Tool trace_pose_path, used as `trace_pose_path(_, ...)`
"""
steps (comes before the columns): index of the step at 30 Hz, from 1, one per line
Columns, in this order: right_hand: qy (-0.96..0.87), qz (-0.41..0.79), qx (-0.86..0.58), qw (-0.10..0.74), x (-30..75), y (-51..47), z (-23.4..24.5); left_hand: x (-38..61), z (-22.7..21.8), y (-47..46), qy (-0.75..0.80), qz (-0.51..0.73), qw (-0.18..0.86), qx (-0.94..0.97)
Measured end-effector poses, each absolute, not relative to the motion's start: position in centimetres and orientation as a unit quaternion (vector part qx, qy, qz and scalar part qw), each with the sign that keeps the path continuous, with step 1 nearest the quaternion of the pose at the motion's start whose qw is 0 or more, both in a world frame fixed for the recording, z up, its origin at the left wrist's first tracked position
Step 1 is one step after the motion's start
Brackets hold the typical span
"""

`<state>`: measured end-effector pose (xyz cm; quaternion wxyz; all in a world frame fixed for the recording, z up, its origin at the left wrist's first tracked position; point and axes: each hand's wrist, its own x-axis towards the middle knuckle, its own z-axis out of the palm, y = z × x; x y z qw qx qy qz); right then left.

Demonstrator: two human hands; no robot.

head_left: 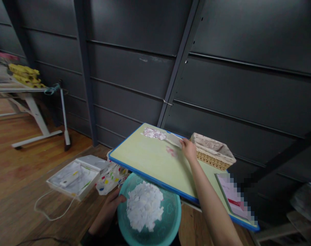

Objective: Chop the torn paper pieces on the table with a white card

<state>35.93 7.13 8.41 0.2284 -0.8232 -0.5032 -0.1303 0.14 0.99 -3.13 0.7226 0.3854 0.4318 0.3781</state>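
My left hand (pixel 111 206) is closed on the left rim of a teal plastic basket (pixel 170 223), held below the near edge of the table. A heap of small white paper scraps (pixel 144 206) lies inside the basket. Over the tabletop, my right hand (pixel 188 149) grips a flat, pale, card-like piece (pixel 174 138); its exact kind is unclear. The far end of that piece touches or nearly touches a spread of paper scraps (pixel 154 133) at the table's back left corner. Just right of my right hand stands a wicker basket (pixel 213 160) with a cloth lining.
The low yellow-green table (pixel 145 150) has a blue edge and a flat tablet-like object (pixel 232 196) at its right. A white box (pixel 78 182) with a cord and a patterned bag (pixel 108 179) sit at floor level, left. Dark metal panels (pixel 129 89) rise behind.
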Motion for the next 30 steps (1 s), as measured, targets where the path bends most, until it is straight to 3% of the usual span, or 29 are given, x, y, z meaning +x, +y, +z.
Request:
trace_pose_path(14,-0.523,-0.15,-0.813,0.208,36.4,8.1,6.6,0.6,-3.7,0.7,0.433,0.37,0.739,0.359)
trace_pose_path(30,-0.558,-0.137,-0.775,0.263,35.8,8.1,7.0,1.0,-2.7,0.2,0.45,0.345,0.728,0.384)
